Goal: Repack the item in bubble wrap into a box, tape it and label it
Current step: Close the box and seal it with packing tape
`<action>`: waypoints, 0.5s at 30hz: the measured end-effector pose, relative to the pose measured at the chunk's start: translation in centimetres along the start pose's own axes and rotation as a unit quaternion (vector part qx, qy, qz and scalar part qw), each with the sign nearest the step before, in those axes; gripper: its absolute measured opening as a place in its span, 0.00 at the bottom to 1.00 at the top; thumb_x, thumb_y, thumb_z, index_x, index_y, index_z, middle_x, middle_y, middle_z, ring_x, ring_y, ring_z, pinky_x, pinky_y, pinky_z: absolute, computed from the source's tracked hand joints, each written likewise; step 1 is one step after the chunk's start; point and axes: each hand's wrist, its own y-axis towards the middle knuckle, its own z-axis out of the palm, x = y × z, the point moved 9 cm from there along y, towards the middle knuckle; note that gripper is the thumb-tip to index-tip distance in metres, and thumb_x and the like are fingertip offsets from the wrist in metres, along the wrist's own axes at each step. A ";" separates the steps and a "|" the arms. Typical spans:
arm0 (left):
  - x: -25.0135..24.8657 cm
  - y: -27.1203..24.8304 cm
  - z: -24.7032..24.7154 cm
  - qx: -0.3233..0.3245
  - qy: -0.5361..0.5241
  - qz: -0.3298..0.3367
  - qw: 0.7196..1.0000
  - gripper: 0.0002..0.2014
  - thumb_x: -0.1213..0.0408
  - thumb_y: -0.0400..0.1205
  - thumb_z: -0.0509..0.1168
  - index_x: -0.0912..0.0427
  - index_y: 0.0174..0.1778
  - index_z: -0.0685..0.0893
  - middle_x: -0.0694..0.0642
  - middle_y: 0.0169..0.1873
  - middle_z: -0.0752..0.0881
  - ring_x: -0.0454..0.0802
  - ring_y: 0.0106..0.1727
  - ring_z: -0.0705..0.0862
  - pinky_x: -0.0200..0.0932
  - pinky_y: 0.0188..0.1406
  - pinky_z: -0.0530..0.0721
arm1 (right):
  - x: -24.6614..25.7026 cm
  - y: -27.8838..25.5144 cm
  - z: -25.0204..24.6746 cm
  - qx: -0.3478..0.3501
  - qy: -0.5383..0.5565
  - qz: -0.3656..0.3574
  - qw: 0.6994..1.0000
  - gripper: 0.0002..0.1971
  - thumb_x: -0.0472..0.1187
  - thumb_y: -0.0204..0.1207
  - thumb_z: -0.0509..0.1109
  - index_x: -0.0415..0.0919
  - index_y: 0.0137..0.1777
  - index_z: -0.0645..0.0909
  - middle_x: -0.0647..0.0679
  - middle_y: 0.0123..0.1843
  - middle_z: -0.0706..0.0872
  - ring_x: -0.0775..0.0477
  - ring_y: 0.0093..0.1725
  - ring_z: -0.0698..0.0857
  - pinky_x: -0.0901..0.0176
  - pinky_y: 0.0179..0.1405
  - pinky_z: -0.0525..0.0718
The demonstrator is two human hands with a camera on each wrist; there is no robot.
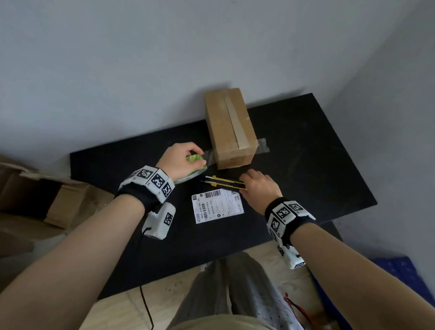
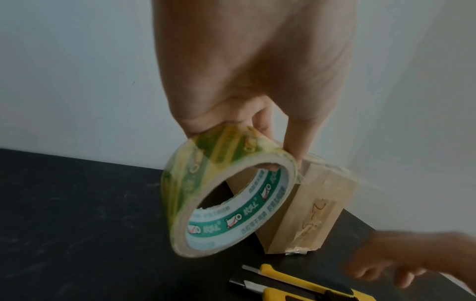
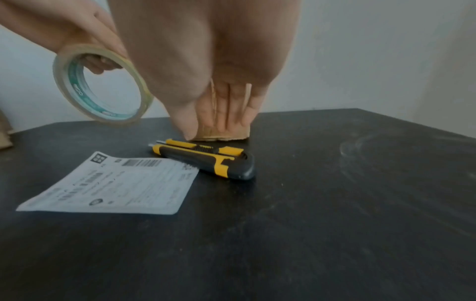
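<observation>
Taping the closed box [image 1: 229, 130], strip not yet cut

Box stands just beyond both hands; left hand [image 1: 179, 161] grips the tape roll [image 2: 226, 191], its strip running to the box; right hand [image 1: 259, 186], fingers relaxed, reaches over 2 utility knives [image 1: 223, 182]. Next: cut. Label [image 1: 217, 207] lies nearer.

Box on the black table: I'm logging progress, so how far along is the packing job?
Done: the cardboard box is closed, taped along its top seam. In hand: the left hand holds the tape roll, its strip uncut; the right hand reaches toward the utility knife. Left: cutting, then sticking the shipping label.
</observation>
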 end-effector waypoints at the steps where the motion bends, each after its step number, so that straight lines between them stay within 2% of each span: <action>1: 0.0 0.0 0.0 0.002 0.001 0.003 1.000 0.12 0.56 0.76 0.71 0.51 0.54 0.85 0.48 0.44 0.83 0.49 0.51 0.84 0.48 0.54 0.83 | -0.4 0.1 0.8 0.020 -0.007 0.015 1.000 0.19 0.45 0.81 0.62 0.42 0.70 0.73 0.45 0.67 0.76 0.45 0.65 0.76 0.53 0.65 0.73; 4: 0.1 0.0 -0.1 0.007 0.003 0.006 1.000 0.12 0.57 0.76 0.71 0.51 0.55 0.84 0.47 0.43 0.83 0.49 0.49 0.84 0.48 0.53 0.83 | -1.0 0.5 2.7 0.067 -0.016 0.033 0.997 0.26 0.48 0.81 0.62 0.44 0.78 0.64 0.45 0.75 0.70 0.44 0.73 0.71 0.50 0.72 0.69; 7: 0.0 -0.1 -0.2 0.004 0.005 0.009 1.000 0.13 0.57 0.76 0.71 0.51 0.56 0.84 0.48 0.44 0.84 0.49 0.49 0.84 0.49 0.53 0.83 | -1.1 1.0 3.7 0.068 -0.028 0.033 0.997 0.27 0.46 0.81 0.62 0.43 0.78 0.62 0.45 0.74 0.70 0.44 0.72 0.71 0.50 0.71 0.69; 11: -0.1 -0.2 -0.2 -0.002 -0.008 0.003 1.000 0.12 0.57 0.76 0.71 0.51 0.55 0.85 0.50 0.45 0.85 0.49 0.49 0.85 0.50 0.54 0.83 | -0.9 1.3 4.0 0.050 -0.055 0.040 0.996 0.27 0.38 0.76 0.70 0.40 0.74 0.66 0.43 0.69 0.71 0.43 0.67 0.74 0.51 0.66 0.74; 15: -0.1 -0.3 -0.3 -0.003 -0.003 -0.005 1.000 0.11 0.58 0.75 0.71 0.51 0.54 0.85 0.53 0.48 0.86 0.49 0.50 0.85 0.49 0.55 0.83 | -0.3 1.4 3.6 0.044 -0.053 0.036 0.997 0.19 0.34 0.74 0.70 0.39 0.65 0.74 0.43 0.63 0.74 0.43 0.61 0.77 0.52 0.61 0.76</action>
